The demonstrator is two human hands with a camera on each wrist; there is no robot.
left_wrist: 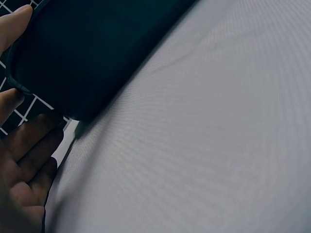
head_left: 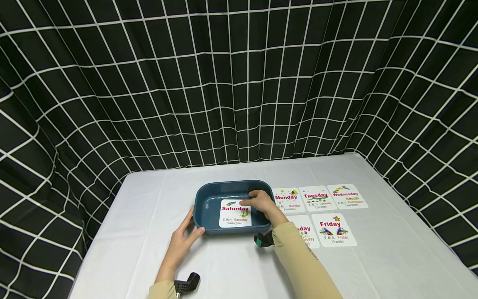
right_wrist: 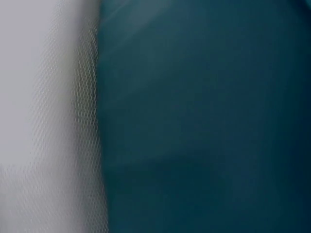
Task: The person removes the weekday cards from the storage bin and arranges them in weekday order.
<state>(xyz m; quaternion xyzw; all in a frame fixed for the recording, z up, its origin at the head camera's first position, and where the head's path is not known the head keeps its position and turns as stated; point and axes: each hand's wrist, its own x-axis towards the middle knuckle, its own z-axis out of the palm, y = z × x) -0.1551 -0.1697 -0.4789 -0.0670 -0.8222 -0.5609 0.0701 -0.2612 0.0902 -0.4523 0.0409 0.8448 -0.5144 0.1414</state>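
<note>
A dark blue oblong tray (head_left: pixel 231 231) stands on the white tablecloth. My left hand (head_left: pixel 180 245) holds its front-left corner, thumb at the front rim and fingers along the left side; in the left wrist view the lower fingers (left_wrist: pixel 30 145) hang beside the tray. Inside the tray is a white card reading "Saturday" (head_left: pixel 234 220). Reaching over the right rim, my right hand (head_left: pixel 263 205) pinches this card near its upper right corner, thumb on the printed face. The right wrist view shows only the tray's blue wall (right_wrist: pixel 194 116) close up, with no fingers.
To the tray's right lie the Monday (head_left: pixel 286 199), Tuesday (head_left: pixel 317 198) and Wednesday (head_left: pixel 347 196) cards in a row. Below them are the Friday card (head_left: pixel 333 229) and a Thursday card (head_left: pixel 306 232), partly hidden by my right sleeve. A black checked curtain (head_left: pixel 239 91) surrounds the table's back and sides.
</note>
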